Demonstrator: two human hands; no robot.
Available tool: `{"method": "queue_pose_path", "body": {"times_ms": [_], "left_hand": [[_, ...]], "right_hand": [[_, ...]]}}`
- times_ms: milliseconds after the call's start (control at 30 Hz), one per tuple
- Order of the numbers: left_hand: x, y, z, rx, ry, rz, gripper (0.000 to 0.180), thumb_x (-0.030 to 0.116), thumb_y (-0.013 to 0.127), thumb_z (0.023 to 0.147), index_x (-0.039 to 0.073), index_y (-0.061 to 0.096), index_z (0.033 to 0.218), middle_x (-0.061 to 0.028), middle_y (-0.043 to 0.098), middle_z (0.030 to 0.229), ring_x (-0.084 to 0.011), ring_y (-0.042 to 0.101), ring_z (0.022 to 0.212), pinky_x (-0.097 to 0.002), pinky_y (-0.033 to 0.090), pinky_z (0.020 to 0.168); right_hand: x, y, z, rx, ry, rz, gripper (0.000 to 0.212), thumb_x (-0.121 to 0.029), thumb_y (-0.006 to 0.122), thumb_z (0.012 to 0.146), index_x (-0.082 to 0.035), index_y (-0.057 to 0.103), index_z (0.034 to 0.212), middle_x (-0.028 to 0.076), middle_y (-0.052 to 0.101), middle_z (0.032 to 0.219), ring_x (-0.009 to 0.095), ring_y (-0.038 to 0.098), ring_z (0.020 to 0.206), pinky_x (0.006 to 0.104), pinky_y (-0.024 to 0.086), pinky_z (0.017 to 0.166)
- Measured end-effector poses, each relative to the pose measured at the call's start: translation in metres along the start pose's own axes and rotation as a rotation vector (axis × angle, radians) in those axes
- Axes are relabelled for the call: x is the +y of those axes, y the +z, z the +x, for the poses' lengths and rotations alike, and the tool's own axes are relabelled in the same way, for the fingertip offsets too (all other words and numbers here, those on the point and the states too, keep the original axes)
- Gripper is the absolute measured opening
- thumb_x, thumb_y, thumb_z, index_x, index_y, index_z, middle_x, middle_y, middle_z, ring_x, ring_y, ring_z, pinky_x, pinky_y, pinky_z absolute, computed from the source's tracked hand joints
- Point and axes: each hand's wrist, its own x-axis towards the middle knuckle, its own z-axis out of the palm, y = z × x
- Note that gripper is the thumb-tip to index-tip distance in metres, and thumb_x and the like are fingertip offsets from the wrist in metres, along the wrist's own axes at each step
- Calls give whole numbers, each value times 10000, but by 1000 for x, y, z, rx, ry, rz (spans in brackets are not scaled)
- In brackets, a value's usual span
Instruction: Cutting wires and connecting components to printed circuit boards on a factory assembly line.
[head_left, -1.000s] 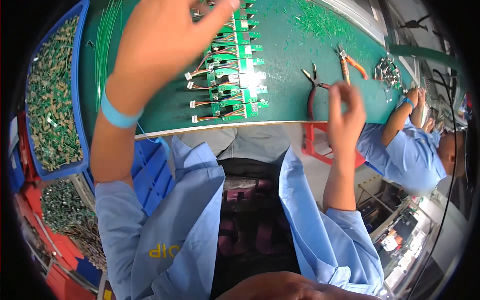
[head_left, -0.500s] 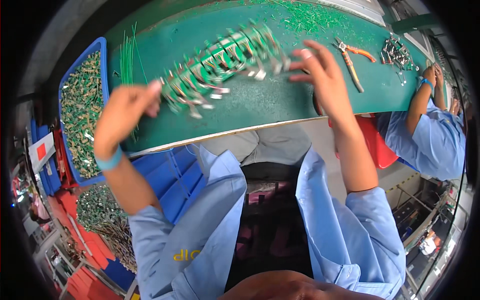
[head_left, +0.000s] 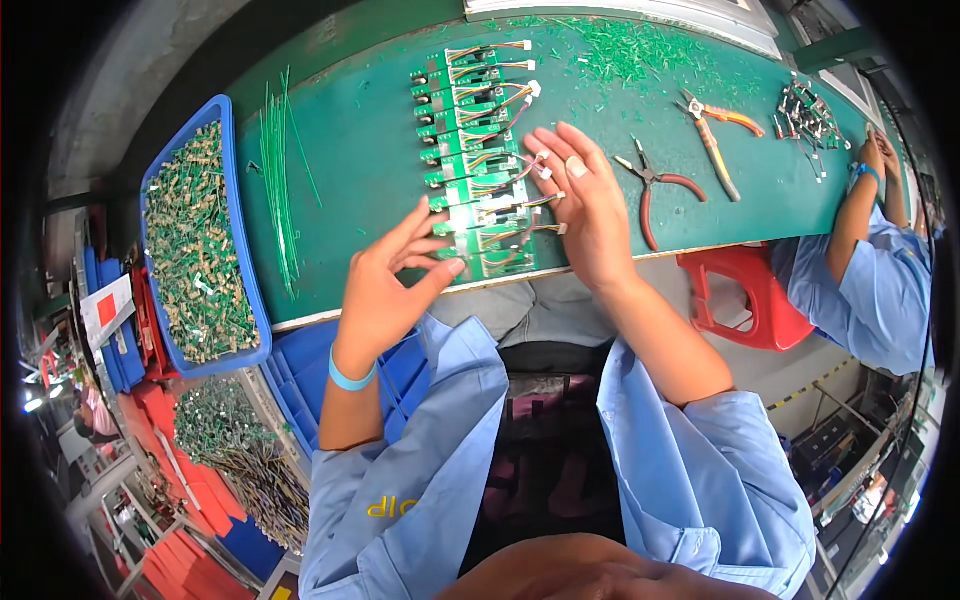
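Centre frame: we seem to be squaring the board row [head_left: 455,165]; right hand [head_left: 592,212] open, left hand [head_left: 383,290] grip unclear; next likely needs even pressure.

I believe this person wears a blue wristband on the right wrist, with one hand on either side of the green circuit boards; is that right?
Not quite: the head view shows the blue wristband on the left wrist; the left hand and right hand do flank the green circuit boards.
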Motion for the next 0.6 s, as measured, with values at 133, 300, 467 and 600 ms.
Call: {"method": "queue_pose_path", "body": {"times_ms": [133, 300, 467, 600], "left_hand": [[19, -27, 31, -100, -228, 178, 705, 121, 854, 961, -58, 553, 1572, -252, 671, 1490, -240, 724, 1194, -351, 615, 986], [-16, 25, 111, 175, 395, -64, 797, 281, 739, 1073, -99, 378, 1673, -340, 320, 1759, -387, 454, 1577, -459, 403, 1280], [13, 72, 111, 189, 339, 97, 802, 335, 656, 1124, -113, 314, 1695, -340, 286, 1776, -405, 375, 1629, -465, 337, 1325], [18, 88, 106, 138, 322, -33, 765, 364, 575, 1168, -108, 297, 1702, -326, 263, 1789, -402, 323, 1656, -461, 309, 1344]], "right_hand": [[1, 7, 17, 96, -52, 187, 556, -303, 602, 1136, 47, 472, 1548, 193, 627, 1468, 247, 655, 1317, 374, 518, 1181], [-3, 17, 64, 56, 35, 348, 596, -341, 600, 1129, 45, 476, 1566, 187, 626, 1487, 244, 644, 1324, 378, 503, 1180], [-11, 20, 88, 89, 11, 201, 568, -327, 595, 1128, 24, 502, 1565, 169, 638, 1490, 232, 630, 1327, 369, 494, 1157], [-38, 17, 90, 101, -175, -182, 501, -316, 593, 1122, 4, 582, 1507, 132, 680, 1440, 212, 628, 1303, 344, 489, 1120]]}}
